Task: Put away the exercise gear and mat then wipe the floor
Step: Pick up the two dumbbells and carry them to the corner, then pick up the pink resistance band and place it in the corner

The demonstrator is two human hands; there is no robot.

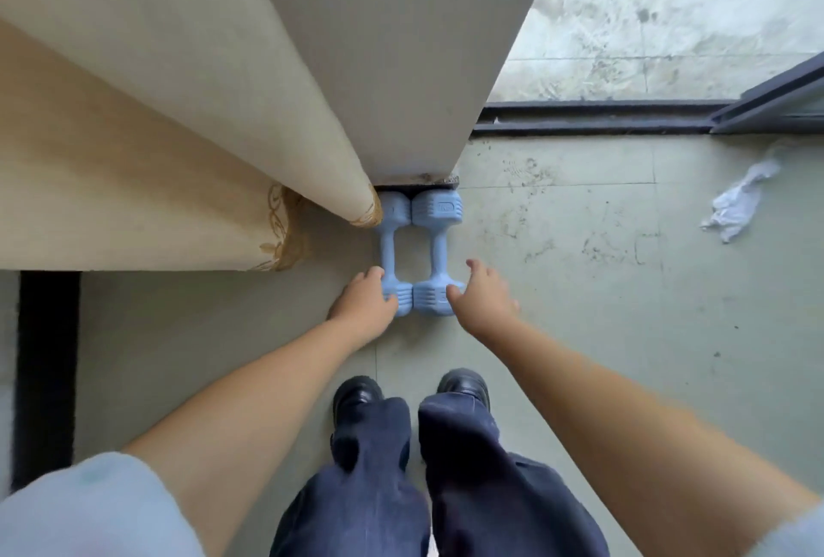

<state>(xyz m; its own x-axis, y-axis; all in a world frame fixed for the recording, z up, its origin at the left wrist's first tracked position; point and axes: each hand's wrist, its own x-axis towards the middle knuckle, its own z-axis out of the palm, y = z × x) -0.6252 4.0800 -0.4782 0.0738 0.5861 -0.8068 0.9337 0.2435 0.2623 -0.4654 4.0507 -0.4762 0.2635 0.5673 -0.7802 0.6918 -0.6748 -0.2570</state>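
Observation:
Two light blue dumbbells lie side by side on the pale green floor, their far ends against the base of a wall pillar [401, 66]. The left dumbbell [389, 244] has my left hand [363, 309] against its near head, fingers spread around it. The right dumbbell [439, 244] has my right hand [484, 300] touching its near head, fingers apart. Neither dumbbell is lifted. No mat is in view.
A cream curtain [178, 88] hangs at left over the dumbbells' far left end. A crumpled white cloth [735, 204] lies on the floor at right. A dark sliding-door track [602, 117] runs behind. My black shoes [356, 396] stand just below the dumbbells. The floor [579, 244] shows dirty marks.

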